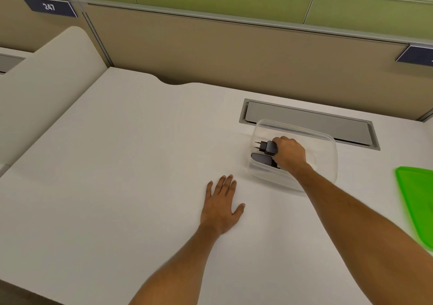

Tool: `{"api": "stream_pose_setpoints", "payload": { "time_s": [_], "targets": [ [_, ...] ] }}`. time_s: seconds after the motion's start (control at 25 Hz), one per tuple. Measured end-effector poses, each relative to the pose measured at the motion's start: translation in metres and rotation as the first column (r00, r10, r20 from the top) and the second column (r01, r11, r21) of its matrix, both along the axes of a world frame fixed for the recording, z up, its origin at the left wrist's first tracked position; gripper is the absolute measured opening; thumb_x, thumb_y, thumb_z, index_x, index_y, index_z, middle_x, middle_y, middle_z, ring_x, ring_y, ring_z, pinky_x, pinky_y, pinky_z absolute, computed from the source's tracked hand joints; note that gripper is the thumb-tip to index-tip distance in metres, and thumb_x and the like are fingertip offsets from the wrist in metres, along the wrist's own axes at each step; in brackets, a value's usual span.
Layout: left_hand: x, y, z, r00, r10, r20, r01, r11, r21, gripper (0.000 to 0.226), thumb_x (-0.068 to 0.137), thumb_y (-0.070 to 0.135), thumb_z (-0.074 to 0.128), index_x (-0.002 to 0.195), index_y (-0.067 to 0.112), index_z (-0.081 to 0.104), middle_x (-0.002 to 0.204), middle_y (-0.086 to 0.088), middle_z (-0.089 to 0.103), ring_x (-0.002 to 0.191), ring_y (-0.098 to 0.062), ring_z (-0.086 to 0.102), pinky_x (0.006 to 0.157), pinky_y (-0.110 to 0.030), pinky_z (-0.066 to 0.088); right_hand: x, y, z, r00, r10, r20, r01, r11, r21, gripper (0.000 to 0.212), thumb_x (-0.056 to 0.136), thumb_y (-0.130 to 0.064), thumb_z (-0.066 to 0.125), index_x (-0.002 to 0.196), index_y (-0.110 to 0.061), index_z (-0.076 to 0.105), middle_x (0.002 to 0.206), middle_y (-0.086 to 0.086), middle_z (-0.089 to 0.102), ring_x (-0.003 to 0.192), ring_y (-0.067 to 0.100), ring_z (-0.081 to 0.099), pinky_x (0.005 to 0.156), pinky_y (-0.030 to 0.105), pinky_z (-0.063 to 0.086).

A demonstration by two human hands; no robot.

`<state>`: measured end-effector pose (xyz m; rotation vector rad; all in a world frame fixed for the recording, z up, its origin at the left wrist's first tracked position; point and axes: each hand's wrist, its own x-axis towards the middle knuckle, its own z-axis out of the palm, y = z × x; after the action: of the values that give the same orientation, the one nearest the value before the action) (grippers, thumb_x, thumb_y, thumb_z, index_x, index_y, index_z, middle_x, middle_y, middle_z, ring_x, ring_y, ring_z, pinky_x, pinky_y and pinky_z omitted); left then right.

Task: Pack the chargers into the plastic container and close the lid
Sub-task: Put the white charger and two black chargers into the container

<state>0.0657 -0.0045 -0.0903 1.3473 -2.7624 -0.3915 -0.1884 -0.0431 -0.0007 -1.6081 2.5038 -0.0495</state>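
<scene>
Left hand (pixel 221 207) lay flat, fingers spread, on white counter (pixel 121 164) at frame centre, holding nothing. Right of it, right hand (pixel 289 153) reached inside clear plastic container (pixel 328 154), fingers closed on black charger (pixel 268 147). Second charger (pixel 261 158) lay beside it in container. Green lid (pixel 416 201) rested at right edge, well apart.
</scene>
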Motion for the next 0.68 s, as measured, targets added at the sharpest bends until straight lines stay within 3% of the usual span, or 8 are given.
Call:
{"api": "stream_pose_setpoints", "payload": {
  "time_s": [0.24, 0.48, 0.68],
  "targets": [
    [0.001, -0.001, -0.002, 1.000, -0.002, 0.001, 0.002, 1.000, 0.002, 0.074, 0.089, 0.062, 0.016, 0.150, 0.021, 0.010, 0.161, 0.003, 0.003, 0.146, -0.013, -0.006, 0.119, -0.046, -0.005, -0.003, -0.005, 0.009, 0.988, -0.101, 0.114, 0.111, 0.990, -0.083, 0.051, 0.078, -0.001, 0.061, 0.127, -0.013, 0.057, 0.122, 0.011, 0.065, 0.110, 0.032, 0.059, 0.092, 0.040, 0.051],
    [0.002, 0.000, -0.002, 1.000, -0.002, -0.008, 0.002, 1.000, -0.002, 0.073, 0.089, 0.061, 0.018, 0.150, 0.020, 0.011, 0.161, 0.004, 0.004, 0.146, -0.012, -0.005, 0.118, -0.043, -0.009, -0.017, 0.020, 0.027, 0.990, -0.120, 0.070, 0.136, 0.942, -0.307, 0.033, 0.083, -0.010, 0.063, 0.116, -0.011, 0.066, 0.116, 0.011, 0.069, 0.103, 0.030, 0.063, 0.092, 0.040, 0.050],
    [0.003, 0.000, -0.001, 1.000, -0.014, -0.006, 0.014, 1.000, -0.005, 0.073, 0.089, 0.062, 0.017, 0.150, 0.021, 0.013, 0.161, 0.004, 0.006, 0.146, -0.012, -0.004, 0.118, -0.042, -0.007, -0.023, 0.065, 0.038, 0.976, -0.206, 0.068, 0.210, 0.817, -0.537, 0.027, 0.084, -0.013, 0.062, 0.111, -0.011, 0.067, 0.109, 0.009, 0.072, 0.102, 0.030, 0.063, 0.101, 0.043, 0.040]
  ]
}}
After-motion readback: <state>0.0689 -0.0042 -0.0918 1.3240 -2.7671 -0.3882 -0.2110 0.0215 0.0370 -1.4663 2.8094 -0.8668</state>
